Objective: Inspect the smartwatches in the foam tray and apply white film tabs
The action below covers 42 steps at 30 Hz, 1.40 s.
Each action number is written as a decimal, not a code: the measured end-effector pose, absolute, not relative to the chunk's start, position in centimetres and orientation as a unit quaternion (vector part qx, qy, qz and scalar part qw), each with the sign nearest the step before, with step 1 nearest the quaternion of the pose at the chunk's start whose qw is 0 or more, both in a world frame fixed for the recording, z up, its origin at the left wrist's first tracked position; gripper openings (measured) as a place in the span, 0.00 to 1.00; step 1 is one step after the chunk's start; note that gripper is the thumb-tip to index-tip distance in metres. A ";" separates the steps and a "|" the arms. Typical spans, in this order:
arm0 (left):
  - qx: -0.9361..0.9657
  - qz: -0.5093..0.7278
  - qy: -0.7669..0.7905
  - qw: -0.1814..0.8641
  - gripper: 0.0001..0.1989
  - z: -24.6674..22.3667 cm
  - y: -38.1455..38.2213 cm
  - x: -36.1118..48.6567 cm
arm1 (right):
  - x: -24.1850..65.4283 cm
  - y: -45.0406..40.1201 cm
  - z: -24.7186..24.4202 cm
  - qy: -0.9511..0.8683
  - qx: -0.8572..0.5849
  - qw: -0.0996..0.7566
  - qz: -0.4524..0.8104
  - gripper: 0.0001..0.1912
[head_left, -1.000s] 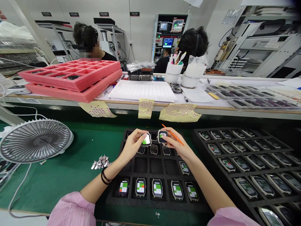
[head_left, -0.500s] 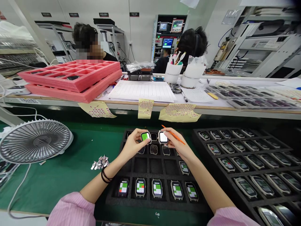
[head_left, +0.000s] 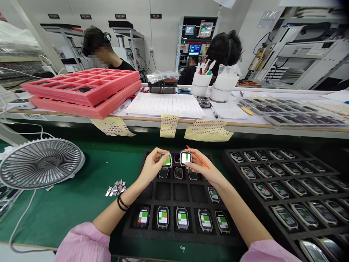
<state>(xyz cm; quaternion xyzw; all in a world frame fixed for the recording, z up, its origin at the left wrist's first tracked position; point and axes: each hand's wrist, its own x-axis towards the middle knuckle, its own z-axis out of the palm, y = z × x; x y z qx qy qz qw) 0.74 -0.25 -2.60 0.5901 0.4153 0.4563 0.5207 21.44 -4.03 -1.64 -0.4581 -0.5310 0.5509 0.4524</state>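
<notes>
My left hand (head_left: pixel 153 164) grips a square smartwatch (head_left: pixel 166 160) by its edges, its screen lit green. My right hand (head_left: pixel 198 164) grips a second smartwatch (head_left: pixel 185 158), its screen white and green, and also holds an orange stylus (head_left: pixel 201 159). Both hands hover over the far rows of a black foam tray (head_left: pixel 163 193). Several lit watches sit in its near row, and one sits alone at the right of the middle row (head_left: pixel 214 194). Some cells beneath my hands are partly hidden.
A second black foam tray (head_left: pixel 272 174) full of watches lies to the right. To the left, on the green mat (head_left: pixel 68 214), are a white desk fan (head_left: pixel 40 163) and a small pile of metal pieces (head_left: pixel 117 188). Pink foam trays (head_left: pixel 81 87) and papers stand on the shelf ahead; co-workers sit beyond.
Both watches have shifted slightly left and turned, their screens now facing me more squarely. The orange stylus has swung with my right hand. The co-worker at the back left has turned their head.
</notes>
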 end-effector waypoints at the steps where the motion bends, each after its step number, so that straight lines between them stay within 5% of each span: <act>1: 0.601 0.454 0.411 0.513 0.16 -2.7 -0.2 0.8 | 21.5 -3.9 -1.7 -0.522 -0.463 0.458 0.551 0.18; 18: 0.661 0.369 0.381 0.531 0.30 -3.8 0.0 0.8 | 21.7 -3.4 -2.0 -0.471 -0.472 0.493 0.560 0.20; 42: 0.643 0.389 0.385 0.536 0.19 -3.8 0.1 0.9 | 22.0 -2.5 -2.7 -0.379 -0.466 0.525 0.603 0.15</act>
